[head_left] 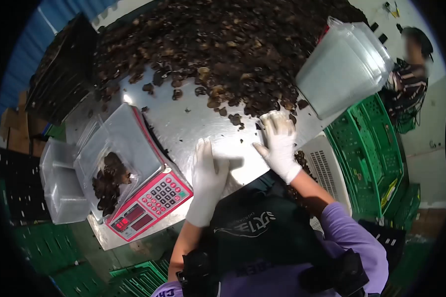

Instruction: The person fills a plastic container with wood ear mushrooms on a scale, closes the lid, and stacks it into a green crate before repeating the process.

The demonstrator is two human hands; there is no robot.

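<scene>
Head view: dark fungus-like pieces, scale and two gloved hands

Writing. Dark apron (260,210) with white characters and smaller print below, too blurred to read with certainty. Purple shirt (352,227) bearing lettering at the lower edge, partly cut off. Red-framed scale (142,197) with a keypad (162,194) of light, dark and pink keys; red digits lit on the display (129,221), too small to make out.

Containers. On the scale pan, one clear tray (132,184) holding a clump of dark pieces (110,185). Left of the scale, more clear trays (67,183), nested and tipped on their sides. At upper right, tall stack of translucent tubs (339,72), leaning, just beside the pile. Under the right forearm, white slotted basket (325,166) with dark pieces inside. Beyond, green crates (354,136) (contents hard to see); at upper left, black crate (62,72).

Main lot. Large pile (208,49) of dark pieces across the far part of the metal table (176,121), with strays scattered nearer.

Hands. Left hand (208,171), white-gloved, near the scale: fingers together, thumb apart. Right hand (278,143), likewise gloved, fingers extended and close together, thumb spread, fingertips at the pile's near edge (touching or just short, cannot tell).
</scene>
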